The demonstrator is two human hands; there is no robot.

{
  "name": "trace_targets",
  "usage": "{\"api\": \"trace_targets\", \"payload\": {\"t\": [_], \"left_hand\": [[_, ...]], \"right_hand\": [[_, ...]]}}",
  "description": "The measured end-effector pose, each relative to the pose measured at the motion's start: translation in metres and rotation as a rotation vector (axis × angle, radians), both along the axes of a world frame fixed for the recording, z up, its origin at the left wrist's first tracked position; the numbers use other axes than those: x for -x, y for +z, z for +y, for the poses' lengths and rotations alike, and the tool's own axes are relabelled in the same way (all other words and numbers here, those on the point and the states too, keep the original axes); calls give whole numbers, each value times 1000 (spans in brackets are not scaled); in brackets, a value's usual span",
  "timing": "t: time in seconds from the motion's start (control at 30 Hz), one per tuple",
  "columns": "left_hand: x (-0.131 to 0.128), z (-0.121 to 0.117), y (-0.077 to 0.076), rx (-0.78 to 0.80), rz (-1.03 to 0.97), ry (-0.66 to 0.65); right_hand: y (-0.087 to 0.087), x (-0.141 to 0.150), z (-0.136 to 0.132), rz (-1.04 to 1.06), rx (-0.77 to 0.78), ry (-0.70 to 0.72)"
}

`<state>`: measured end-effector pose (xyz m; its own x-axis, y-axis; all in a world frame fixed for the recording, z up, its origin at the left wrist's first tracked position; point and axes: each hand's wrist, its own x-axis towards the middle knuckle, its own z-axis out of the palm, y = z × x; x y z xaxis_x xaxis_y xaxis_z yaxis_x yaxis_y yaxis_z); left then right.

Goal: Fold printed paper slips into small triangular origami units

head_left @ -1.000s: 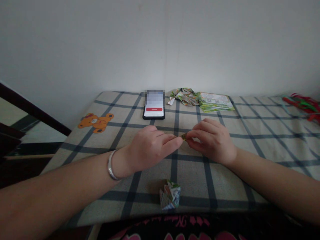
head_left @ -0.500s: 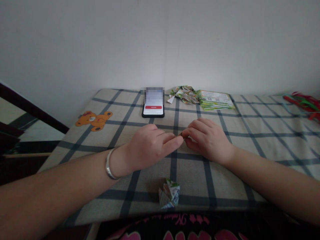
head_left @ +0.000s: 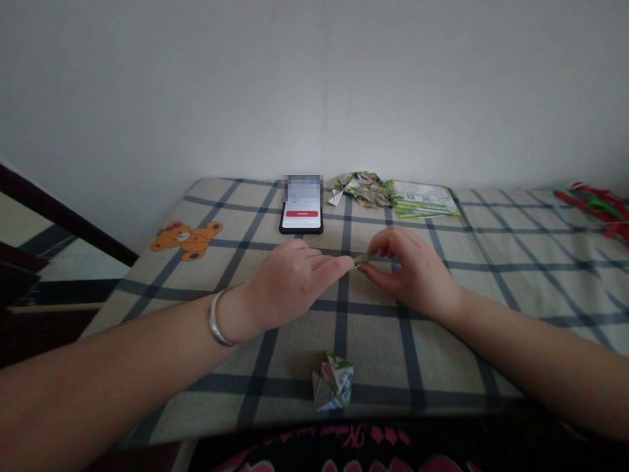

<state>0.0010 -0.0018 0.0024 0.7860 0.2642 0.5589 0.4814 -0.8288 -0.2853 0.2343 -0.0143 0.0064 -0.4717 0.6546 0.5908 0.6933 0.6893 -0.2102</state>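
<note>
My left hand (head_left: 299,282), with a silver bangle on the wrist, pinches a small greenish folded piece of paper (head_left: 362,260) at its fingertips. Most of that paper is hidden behind the fingers. Beside its free end is my right hand (head_left: 413,269), its thumb and forefinger parted. The right thumb tip is close under the paper; whether it touches I cannot tell. Nearer to me, a small folded paper shape (head_left: 334,383) with printed sides stands by the table's front edge.
A phone (head_left: 301,216) with a lit screen lies toward the wall. Right of it are several folded paper pieces (head_left: 363,189) and a stack of green printed sheets (head_left: 425,198). A bear cutout (head_left: 189,240) is at left; red and green items (head_left: 594,203) lie far right on the checked tablecloth (head_left: 289,393).
The fingers of my right hand have parted from their pinch, and more of the small paper shows. My left hand has shifted slightly left and keeps its grip.
</note>
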Motion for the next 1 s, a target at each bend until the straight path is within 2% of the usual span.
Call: {"api": "trace_targets", "payload": {"t": [0.23,0.33,0.47,0.53,0.6,0.83,1.0], "left_hand": [[-8,-3,-4,160,-129,22],[-12,-4,-6,257,-199,65],[-11,-1,-6,536,-289,106],[-10,2,-5,700,-326,88],[-8,4,-5,793,-350,71],[-4,10,-5,793,-369,100],[-3,11,-4,874,-391,110]], "right_hand": [[2,3,-1,50,239,53],[1,6,-2,139,409,56],[-1,6,0,206,522,50],[-1,4,2,228,569,44],[-1,0,5,265,618,50],[-4,-9,15,358,651,-1],[-4,-9,16,351,637,7]]}}
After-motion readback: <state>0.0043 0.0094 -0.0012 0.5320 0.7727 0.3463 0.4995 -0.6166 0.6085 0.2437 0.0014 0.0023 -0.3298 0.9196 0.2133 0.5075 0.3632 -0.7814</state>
